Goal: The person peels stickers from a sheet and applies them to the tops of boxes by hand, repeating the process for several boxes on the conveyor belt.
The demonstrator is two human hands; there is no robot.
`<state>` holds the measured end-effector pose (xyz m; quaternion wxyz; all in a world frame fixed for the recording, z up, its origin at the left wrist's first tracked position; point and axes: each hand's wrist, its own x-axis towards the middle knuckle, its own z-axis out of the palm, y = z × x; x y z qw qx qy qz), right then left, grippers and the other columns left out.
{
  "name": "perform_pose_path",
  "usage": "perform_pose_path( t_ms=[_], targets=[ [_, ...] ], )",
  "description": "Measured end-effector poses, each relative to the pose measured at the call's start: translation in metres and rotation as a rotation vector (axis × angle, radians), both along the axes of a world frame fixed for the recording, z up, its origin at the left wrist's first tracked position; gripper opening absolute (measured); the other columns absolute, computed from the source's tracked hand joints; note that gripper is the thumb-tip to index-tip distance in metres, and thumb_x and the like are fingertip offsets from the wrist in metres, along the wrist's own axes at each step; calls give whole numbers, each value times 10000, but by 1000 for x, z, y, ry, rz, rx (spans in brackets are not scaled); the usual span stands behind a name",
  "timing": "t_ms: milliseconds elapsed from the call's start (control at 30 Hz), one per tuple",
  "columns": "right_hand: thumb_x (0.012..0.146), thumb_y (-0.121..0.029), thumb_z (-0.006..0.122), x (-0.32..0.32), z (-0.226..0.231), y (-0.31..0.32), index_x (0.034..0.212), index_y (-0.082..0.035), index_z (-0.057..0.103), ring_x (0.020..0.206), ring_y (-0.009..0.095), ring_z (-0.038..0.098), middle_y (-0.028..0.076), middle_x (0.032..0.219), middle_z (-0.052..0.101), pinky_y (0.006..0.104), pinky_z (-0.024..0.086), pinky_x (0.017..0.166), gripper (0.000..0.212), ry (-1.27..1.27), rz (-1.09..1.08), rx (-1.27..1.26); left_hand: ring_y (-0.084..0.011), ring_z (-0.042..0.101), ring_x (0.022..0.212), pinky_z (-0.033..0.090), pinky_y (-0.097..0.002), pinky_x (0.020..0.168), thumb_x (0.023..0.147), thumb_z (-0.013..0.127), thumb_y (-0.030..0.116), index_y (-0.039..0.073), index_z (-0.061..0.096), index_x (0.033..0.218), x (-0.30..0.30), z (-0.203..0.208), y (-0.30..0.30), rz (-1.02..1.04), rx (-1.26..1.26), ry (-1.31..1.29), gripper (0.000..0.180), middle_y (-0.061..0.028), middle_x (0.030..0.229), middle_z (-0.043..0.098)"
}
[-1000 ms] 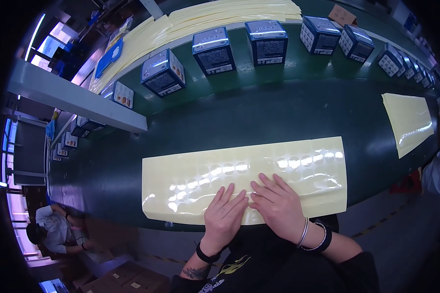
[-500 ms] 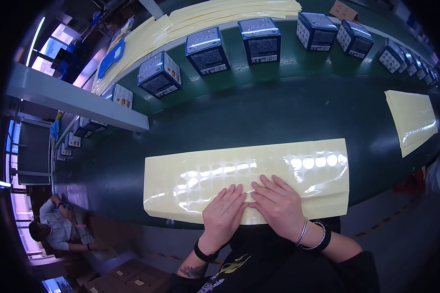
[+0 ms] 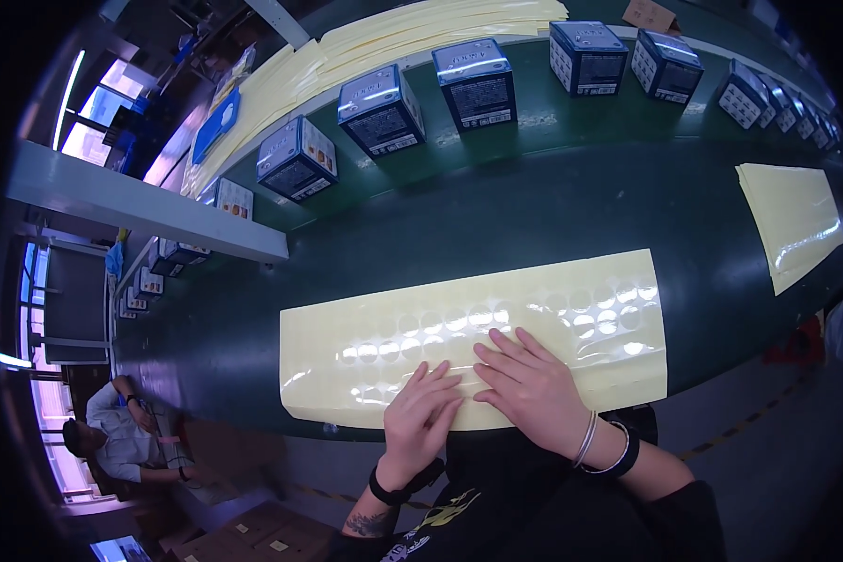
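A pale yellow sheet of clear round stickers [image 3: 347, 314] lies lengthwise on the dark green tabletop in front of me, its glossy rows of circles catching the light. My left hand [image 3: 420, 421] rests on its near edge around the middle, fingers spread a little and bent. To the right of it, my right hand [image 3: 532, 389] lies palm down on the same sheet with its fingers stretched out. A small gap separates the two hands, and neither grips anything.
Blue boxes [image 3: 478, 89] stand in a row along a green belt beyond the table. Behind them lie long piles of yellow sheets [image 3: 421, 36]. More sheets [image 3: 790, 225] sit at the far right. A grey post [image 3: 150, 201] juts in from the left; a seated person [image 3: 126, 436] is at lower left.
The blue boxes have shifted left along the belt. My hands have moved slightly apart, with the left fingers more bent. The sheet appears slightly more tilted, its right end higher.
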<state>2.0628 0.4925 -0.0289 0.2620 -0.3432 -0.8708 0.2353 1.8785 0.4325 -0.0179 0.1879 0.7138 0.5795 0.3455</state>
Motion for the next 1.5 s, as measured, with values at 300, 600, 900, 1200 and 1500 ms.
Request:
perform_pose_path(
  t_ms=[300, 600, 900, 1200, 1500],
  targets=[
    [757, -275, 730, 108, 110, 34, 1232, -72, 537, 1242, 323, 466, 133, 1311, 507, 519, 265, 1092, 552, -209, 157, -102, -275, 598, 1087, 420, -393, 979, 733, 694, -23, -6, 611, 859, -2, 114, 82, -123, -80, -22, 152, -147, 1054, 657],
    [755, -112, 707, 158, 103, 264, 1191, -48, 550, 1167, 315, 511, 145, 1261, 544, 369, 415, 1001, 468, -313, -324, 357, -278, 628, 937, 465, -323, 862, 745, 708, 122, 25, 635, 887, 118, 115, 271, -216, -54, 202, 187, -138, 1008, 661],
    [733, -141, 738, 145, 39, 355, 1122, -46, 586, 1042, 301, 579, 125, 1118, 595, 372, 475, 896, 428, -175, -443, 343, -309, 620, 876, 476, -381, 808, 708, 727, 139, 29, 664, 814, 159, 63, 366, -170, 202, 220, 165, -153, 864, 659],
    [723, -128, 731, 145, 36, 357, 1127, -65, 586, 1012, 293, 593, 106, 1104, 588, 370, 495, 859, 433, -137, -438, 273, -239, 645, 738, 504, -330, 703, 701, 744, 139, 14, 670, 814, 171, 32, 408, -41, 278, 178, 184, -134, 806, 663],
    [737, -136, 725, 144, 38, 356, 1131, -65, 587, 1021, 290, 592, 96, 1130, 584, 371, 492, 868, 423, -154, -439, 204, -260, 597, 825, 429, -404, 772, 706, 723, 136, 75, 673, 767, 176, 28, 404, 55, 374, 65, 99, -101, 966, 634]
  ],
)
